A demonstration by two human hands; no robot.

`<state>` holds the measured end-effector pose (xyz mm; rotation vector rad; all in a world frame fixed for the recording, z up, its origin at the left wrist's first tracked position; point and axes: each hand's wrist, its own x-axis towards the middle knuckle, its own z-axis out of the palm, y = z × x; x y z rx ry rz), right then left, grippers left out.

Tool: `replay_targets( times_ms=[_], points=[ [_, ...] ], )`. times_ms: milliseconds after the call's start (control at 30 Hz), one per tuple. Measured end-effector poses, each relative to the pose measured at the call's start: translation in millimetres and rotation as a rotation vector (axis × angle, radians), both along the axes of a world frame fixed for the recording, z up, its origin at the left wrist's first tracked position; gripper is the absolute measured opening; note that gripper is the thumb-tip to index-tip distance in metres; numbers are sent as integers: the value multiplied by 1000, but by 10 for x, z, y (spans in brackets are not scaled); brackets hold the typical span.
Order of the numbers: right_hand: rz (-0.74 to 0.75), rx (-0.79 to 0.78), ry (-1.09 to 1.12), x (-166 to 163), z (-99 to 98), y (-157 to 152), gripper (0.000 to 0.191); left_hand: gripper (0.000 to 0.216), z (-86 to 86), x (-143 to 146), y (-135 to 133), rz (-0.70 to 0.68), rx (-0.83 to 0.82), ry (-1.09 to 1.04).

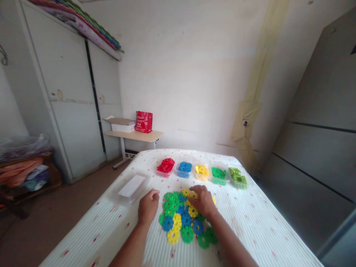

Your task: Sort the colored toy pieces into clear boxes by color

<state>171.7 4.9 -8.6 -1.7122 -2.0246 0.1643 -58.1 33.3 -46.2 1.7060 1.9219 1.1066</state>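
Observation:
A pile of flat plastic snowflake discs in green, blue and yellow lies on the table before me; a green disc (pixel 187 234) and a yellow disc (pixel 173 236) are at its near edge. My right hand (pixel 204 201) reaches over the pile's far right part, thumb and fingers apart around a yellow disc (pixel 194 195). Left of the pile, my left hand (pixel 148 207) is closed at table level with its fingers curled inward; whether anything is inside is hidden. Beyond stand clear tubs of red pieces (pixel 167 165), blue pieces (pixel 185 167), yellow pieces (pixel 201 170), green pieces (pixel 218 172) and light green pieces (pixel 237 175).
A clear plastic lid or tray (pixel 132 186) with a white sheet lies on the left of the white ribbed tablecloth (pixel 111 230). A side desk (pixel 144 136) behind bears a red bag (pixel 144 122) and a white box (pixel 122 126). Grey cabinets stand left and right.

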Motion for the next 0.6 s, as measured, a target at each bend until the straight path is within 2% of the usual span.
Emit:
replay_targets(
  times_ms=[167, 267, 600],
  points=[
    [127, -96, -172, -184, 56, 133, 43, 24, 1, 1, 1, 0, 4, 4],
    [146, -151, -254, -264, 35, 214, 48, 24, -2, 1, -1, 1, 2, 5],
    [37, -129, -308, -203, 53, 243, 24, 23, 13, 1, -10, -6, -12, -5]
  ],
)
